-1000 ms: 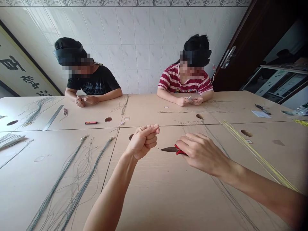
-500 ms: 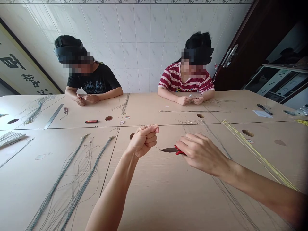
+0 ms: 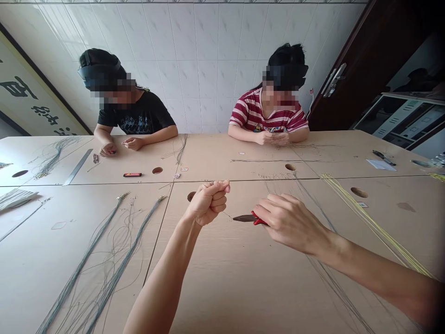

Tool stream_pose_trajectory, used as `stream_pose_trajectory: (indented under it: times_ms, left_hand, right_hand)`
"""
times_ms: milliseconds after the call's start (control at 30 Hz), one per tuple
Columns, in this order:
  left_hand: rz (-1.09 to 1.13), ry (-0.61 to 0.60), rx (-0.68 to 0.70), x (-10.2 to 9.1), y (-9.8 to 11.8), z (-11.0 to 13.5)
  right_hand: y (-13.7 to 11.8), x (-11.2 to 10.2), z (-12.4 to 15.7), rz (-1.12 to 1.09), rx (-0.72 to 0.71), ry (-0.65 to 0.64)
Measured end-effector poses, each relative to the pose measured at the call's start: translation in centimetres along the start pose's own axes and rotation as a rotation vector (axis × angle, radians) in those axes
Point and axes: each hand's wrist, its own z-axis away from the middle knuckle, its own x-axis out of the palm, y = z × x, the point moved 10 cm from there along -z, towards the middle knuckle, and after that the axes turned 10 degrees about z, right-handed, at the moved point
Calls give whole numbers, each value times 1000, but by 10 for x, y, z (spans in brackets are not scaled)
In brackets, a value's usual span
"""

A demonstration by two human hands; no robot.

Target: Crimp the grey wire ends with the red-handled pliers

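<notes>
My left hand (image 3: 208,203) is curled into a fist above the light wooden table (image 3: 243,287), pinching a thin wire (image 3: 227,215) that runs out toward the right. My right hand (image 3: 290,221) is closed round red-handled pliers (image 3: 248,218). The dark jaws of the pliers point left and meet the end of that wire, just right of my left fist.
Bundles of grey wire (image 3: 104,264) lie at the left and yellow wires (image 3: 368,220) at the right. Two people sit across the table, one in a black shirt (image 3: 137,118), one in a striped shirt (image 3: 267,113). A metal ruler (image 3: 77,167) and a small red-and-black object (image 3: 132,175) lie beyond.
My hands have stayed almost still with the wire and pliers. The person in black has moved their hands apart; the striped-shirted person's hands have lifted slightly.
</notes>
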Motion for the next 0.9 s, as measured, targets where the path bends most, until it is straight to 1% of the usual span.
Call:
stream_pose_trajectory:
  times_ms: [467, 733, 800, 900]
  left_hand:
    - [31, 17, -27, -9, -7, -3]
    - [100, 35, -48, -13, -13, -6]
    - [136, 56, -33, -13, -13, -6]
    - [216, 98, 35, -15, -7, -4]
  right_hand:
    - [-5, 6, 2, -9, -9, 4]
    - [-8, 3, 5, -12, -18, 7]
    - [-6, 5, 5, -20, -6, 1]
    - [3, 16, 7, -95, 61, -39]
